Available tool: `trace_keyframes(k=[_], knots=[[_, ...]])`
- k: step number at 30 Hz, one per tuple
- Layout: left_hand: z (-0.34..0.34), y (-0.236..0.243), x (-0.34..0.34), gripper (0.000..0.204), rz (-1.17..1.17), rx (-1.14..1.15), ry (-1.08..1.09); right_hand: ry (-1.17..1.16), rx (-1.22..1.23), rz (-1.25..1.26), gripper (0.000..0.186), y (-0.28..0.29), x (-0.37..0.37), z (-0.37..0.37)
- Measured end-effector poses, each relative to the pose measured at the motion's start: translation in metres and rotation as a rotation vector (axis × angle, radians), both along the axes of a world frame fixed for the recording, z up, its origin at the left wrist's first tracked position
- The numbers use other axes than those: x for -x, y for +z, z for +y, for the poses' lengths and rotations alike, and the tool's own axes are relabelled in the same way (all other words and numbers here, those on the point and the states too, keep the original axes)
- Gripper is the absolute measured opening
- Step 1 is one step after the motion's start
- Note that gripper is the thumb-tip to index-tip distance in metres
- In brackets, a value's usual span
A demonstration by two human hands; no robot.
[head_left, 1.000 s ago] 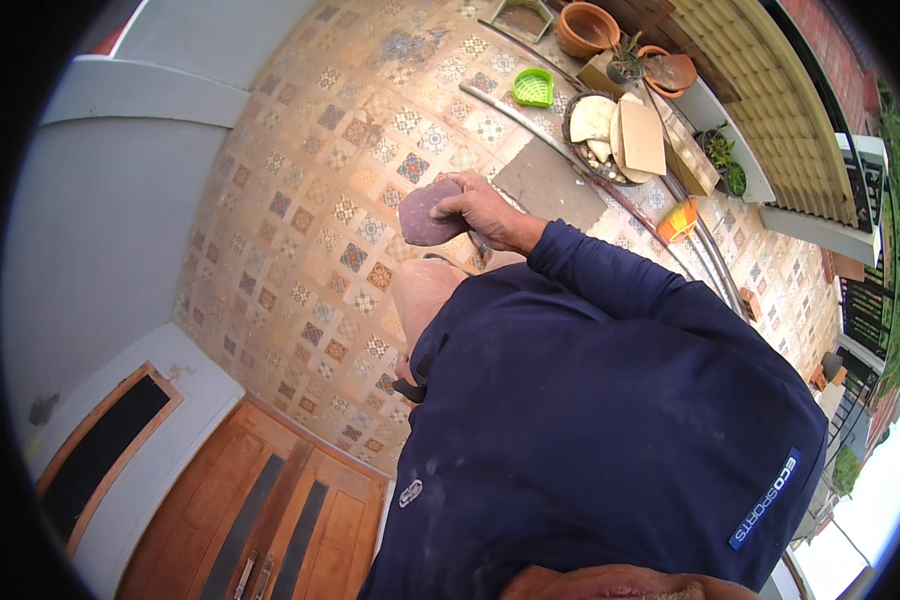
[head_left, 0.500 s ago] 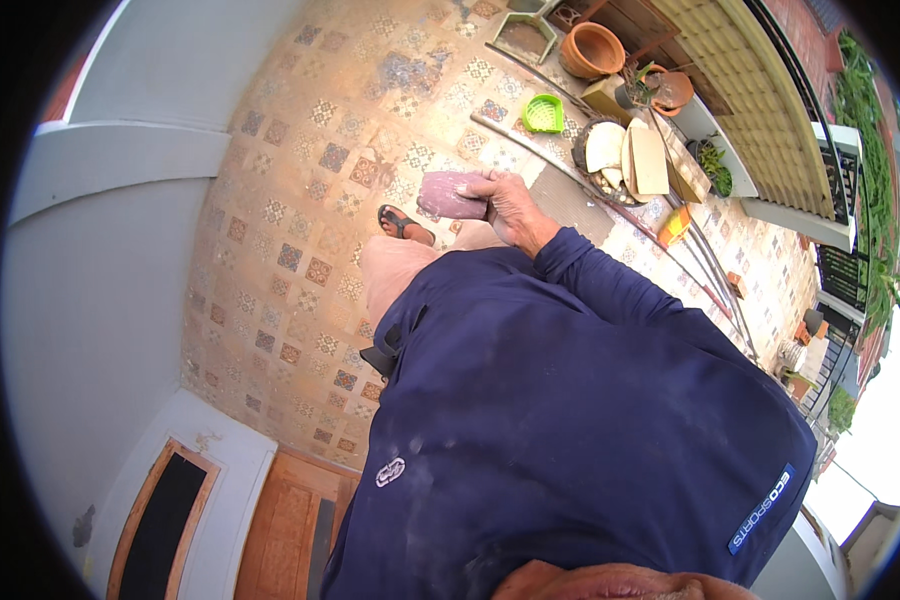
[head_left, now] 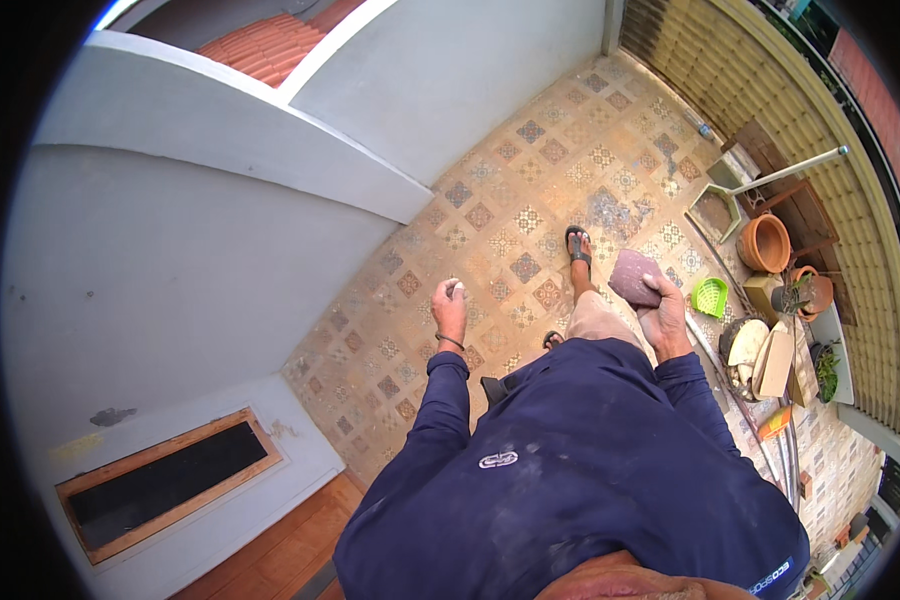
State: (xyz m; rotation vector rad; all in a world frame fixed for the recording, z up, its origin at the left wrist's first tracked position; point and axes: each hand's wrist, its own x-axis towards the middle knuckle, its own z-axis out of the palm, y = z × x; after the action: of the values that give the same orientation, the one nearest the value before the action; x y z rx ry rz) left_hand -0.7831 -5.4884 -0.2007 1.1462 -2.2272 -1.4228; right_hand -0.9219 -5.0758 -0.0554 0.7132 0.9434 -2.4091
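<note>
My right hand grips a flat mauve piece of sandpaper by its edge, with pale dust on its surface. It hangs in front of my right thigh, above the tiled floor. My left hand is out to the left over the floor, its fingers curled in with the thumb across them. Something small and dark shows at the fingertips, too little to name. A dark band circles the left wrist. My sandalled foot is ahead on the patterned tiles.
A grey wall with a wood-framed dark panel runs along the left. At right are a green basket, a terracotta pot, a long-handled dustpan, cut boards, long pipes and a yellow-orange packet.
My view and body have turned left, bringing more of the wall in. My left hand has come into view, curled. The right hand still holds the sandpaper; one foot is farther forward.
</note>
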Motion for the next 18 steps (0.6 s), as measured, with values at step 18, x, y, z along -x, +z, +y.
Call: trace_keyframes(k=[18], knots=[[-0.109, 0.187, 0.334, 0.053, -0.005, 0.832, -0.028, 0.557, -0.394, 0.748, 0.042, 0.054, 0.454, -0.219]])
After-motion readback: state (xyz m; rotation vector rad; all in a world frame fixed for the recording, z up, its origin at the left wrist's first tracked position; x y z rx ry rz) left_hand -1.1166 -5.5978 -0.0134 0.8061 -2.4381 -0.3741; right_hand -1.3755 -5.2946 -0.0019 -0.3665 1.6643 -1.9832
